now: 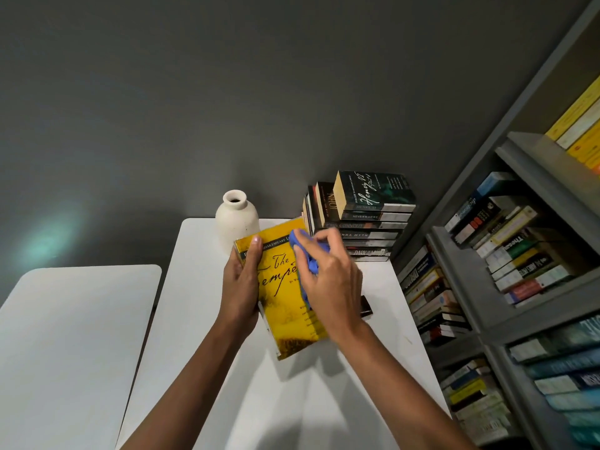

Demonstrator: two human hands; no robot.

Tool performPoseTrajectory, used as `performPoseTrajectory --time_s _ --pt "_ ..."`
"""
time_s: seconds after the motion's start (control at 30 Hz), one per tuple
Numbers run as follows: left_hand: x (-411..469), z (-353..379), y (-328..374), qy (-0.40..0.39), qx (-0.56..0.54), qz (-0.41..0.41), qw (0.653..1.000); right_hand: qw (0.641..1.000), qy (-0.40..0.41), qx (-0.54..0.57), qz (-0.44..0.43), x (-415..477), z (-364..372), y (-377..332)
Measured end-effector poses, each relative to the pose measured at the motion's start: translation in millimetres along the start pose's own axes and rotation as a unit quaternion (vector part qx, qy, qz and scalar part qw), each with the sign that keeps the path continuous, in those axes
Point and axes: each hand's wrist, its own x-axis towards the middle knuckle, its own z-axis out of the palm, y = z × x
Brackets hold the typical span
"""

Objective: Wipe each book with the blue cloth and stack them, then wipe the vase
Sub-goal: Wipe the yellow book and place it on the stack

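Yellow book (285, 297): mustard-yellow cover, mottled darker toward the lower edge. Black script title, and a dark band with pale lettering across the top.
Blue cloth (308, 254): plain periwinkle blue, no pattern.
Vase (235, 219): matte cream, faintly speckled, dark mouth.
Worktop (201, 303): plain white. Second worktop (74, 336) to the left, same white.
Stack of books (370, 235): black and charcoal spines with pale grey ends, white lettering. Top book (380, 190) has a dark teal-black cover with white script.
Wall (227, 92): flat dark grey, with one soft teal light patch (55, 235) at left.
Bookshelf (519, 306): grey. Shelved spines (506, 241) mixed: yellow upper right, teal lower right; black, white, green and red between.
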Motion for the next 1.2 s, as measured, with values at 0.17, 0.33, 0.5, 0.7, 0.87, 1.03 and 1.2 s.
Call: performPoseTrajectory --time_s 0.17,0.33,0.5,0.7,0.87,1.03,1.2 --pt "-5 -2 -4 -0.019 0.006 -0.028 0.999 1.000 0.000 -0.001 0.016 6 1 7" --pt "-2 8 0 -0.053 0.021 -0.050 0.997 0.998 0.041 -0.022 0.029 16 11 -12" --pt "-6 5 -3 -0.031 -0.098 -0.083 0.991 0.999 0.001 -0.001 -0.044 -4 21 -41" --pt "-8 10 3 -0.078 -0.074 -0.103 0.989 0.999 0.037 0.000 0.034 21 6 -2" --pt "-5 11 -1 -0.071 -0.092 -0.107 0.987 1.000 0.019 -0.006 0.001 9 15 -23" --pt "-3 3 -5 -0.043 -0.169 -0.105 0.979 0.997 -0.042 0.004 -0.068 -11 20 -43" --pt "-5 -4 -4 -0.065 -0.216 -0.158 0.961 0.991 -0.092 0.015 -0.101 -27 12 -38"
